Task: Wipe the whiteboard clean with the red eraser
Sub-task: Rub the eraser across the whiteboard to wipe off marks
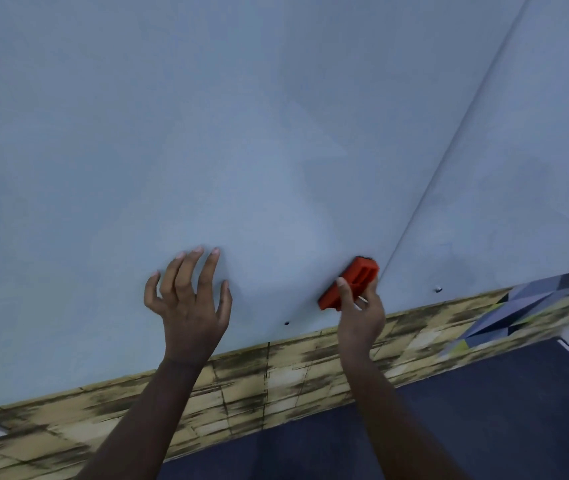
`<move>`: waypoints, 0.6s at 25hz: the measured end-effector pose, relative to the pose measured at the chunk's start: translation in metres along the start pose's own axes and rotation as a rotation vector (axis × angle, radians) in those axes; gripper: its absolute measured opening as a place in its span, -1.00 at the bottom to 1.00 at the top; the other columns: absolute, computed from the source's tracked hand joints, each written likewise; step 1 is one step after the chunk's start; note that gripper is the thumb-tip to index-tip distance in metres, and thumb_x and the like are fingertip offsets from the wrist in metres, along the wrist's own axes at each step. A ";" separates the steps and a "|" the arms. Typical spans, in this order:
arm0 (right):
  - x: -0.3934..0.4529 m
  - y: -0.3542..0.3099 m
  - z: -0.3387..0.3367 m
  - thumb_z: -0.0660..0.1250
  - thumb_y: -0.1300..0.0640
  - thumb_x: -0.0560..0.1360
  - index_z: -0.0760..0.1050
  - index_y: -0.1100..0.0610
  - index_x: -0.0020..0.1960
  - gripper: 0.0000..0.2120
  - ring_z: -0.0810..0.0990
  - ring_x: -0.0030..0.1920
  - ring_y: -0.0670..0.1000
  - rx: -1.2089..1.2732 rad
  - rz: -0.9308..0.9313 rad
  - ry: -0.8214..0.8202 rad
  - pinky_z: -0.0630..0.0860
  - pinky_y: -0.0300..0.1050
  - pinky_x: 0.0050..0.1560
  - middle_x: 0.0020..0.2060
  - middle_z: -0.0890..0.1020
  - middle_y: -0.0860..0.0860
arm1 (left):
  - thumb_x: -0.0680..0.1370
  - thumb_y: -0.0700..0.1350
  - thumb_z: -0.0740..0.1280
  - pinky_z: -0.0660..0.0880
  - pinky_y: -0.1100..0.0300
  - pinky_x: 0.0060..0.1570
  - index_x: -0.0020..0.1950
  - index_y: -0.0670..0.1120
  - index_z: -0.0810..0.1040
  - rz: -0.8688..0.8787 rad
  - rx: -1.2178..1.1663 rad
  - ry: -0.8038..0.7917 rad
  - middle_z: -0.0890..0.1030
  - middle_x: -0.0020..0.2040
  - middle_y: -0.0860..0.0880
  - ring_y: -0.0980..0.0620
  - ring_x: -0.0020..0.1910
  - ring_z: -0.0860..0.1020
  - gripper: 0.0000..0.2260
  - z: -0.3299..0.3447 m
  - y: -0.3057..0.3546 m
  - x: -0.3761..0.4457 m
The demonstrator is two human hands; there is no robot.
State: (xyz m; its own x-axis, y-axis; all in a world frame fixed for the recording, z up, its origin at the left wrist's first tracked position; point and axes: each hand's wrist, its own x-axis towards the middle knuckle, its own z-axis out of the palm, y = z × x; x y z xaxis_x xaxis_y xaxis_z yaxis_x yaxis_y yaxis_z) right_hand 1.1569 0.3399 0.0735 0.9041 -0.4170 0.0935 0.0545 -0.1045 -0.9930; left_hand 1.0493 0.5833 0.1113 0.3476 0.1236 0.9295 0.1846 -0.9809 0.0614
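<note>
A large pale whiteboard (241, 133) fills most of the view and shows no clear marks. My right hand (361, 313) grips the red eraser (350, 284) and holds it flat against the board near its lower edge, just left of a seam between two panels. My left hand (189, 299) has its fingers spread, with the fingertips resting on the board to the left of the eraser.
A second board panel (518, 168) runs off to the right past the seam, with a faint blue mark on it. Small screws (438, 289) sit near the bottom edge. Below lies a worn yellow wood-pattern strip (241, 386), then dark blue floor (484, 410).
</note>
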 end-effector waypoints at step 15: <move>0.037 -0.029 -0.029 0.55 -0.32 0.34 0.64 0.08 0.33 -0.30 0.64 -0.08 -0.09 0.223 0.028 -0.005 0.68 -0.01 -0.04 -0.13 0.63 -0.07 | 0.63 0.02 0.27 0.02 -0.12 0.65 0.70 -0.03 0.24 0.223 0.094 0.223 0.22 0.65 -0.12 -0.08 0.71 0.06 -0.37 0.042 0.033 0.094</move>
State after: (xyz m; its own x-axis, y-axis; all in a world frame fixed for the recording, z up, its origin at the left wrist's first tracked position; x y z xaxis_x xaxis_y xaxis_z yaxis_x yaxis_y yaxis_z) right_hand 1.1765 0.3018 0.1080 0.9086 -0.4124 0.0662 0.1215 0.1093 -0.9865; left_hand 1.1266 0.5685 0.1851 0.1807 -0.1390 0.9737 0.2147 -0.9605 -0.1770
